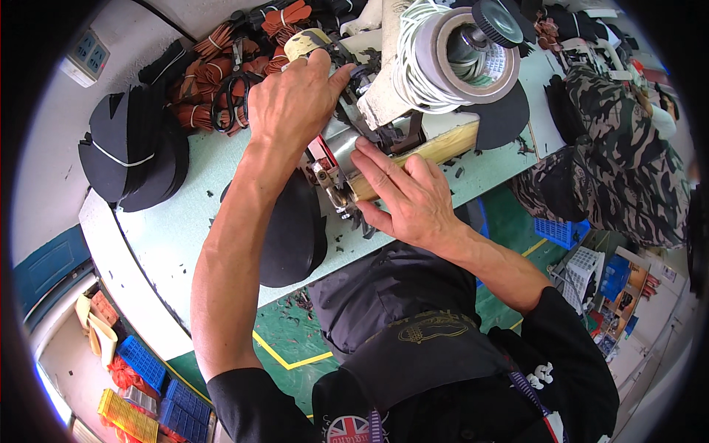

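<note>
Nearest: your black apron (410, 362), below the front edge of the pale green workbench (181, 244). Your right hand (413, 199) is unclenched: its extended fingers lie on the shiny metal plate (341, 151) of the bench machine, with the thumb apart by the near end of the yellow wooden strip (436, 151). Whether anything thin lies beneath those fingers cannot be determined. The cream-bodied bench machine (375, 100) stands on the workbench, directly ahead of you. Your left hand (292, 103) is curled over its far left part; the fingertips are hidden, so you may be grasping or merely bracing, and I cannot tell which.

Recommended, in my judgement: press lightly and evenly with the right fingertips, hold them well clear of the mechanism, and steady the left before applying force. Brush the dark scraps (459, 172) away from the machine's base.

A stack of black curved pieces (288, 240) lies left of the machine. Farther out: tied reddish-brown bundles (214, 74) and, at right, a co-worker in camouflage (613, 148).
</note>
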Tool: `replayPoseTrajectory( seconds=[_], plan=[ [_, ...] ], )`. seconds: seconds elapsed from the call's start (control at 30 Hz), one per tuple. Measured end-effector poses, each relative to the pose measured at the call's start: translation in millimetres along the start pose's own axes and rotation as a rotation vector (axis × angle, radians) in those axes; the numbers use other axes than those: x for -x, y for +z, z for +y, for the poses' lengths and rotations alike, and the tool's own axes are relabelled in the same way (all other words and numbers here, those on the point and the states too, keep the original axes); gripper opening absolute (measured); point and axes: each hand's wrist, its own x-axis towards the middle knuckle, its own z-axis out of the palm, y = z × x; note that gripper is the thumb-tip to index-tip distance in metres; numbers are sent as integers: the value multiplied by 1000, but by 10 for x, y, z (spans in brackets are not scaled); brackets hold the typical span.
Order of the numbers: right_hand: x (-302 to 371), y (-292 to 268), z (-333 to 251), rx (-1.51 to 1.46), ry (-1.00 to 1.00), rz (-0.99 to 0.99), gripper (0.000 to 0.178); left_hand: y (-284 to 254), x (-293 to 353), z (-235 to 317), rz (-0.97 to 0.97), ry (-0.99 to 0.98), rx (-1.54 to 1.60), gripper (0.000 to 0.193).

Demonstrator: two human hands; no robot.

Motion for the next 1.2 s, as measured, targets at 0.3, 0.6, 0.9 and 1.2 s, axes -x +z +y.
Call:
replayPoseTrajectory(
  seconds=[0.3, 0.6, 0.9, 1.2],
  plan=[
    [4, 11, -13, 11, 18, -16, 60, -28, 18, 11, -11, -20, 1, 50],
    [9, -3, -4, 6, 30, -35, 61, -35, 10, 52, -37, -39, -23, 48],
    [-33, -1, -61, -52, 14, -7, 64, -207, -112, -288, -215, 133, 33, 34],
    [71, -28, 5, -84, 77, 24, 62, -226, 1577, -492, -190, -121, -43, 46]
  ],
)
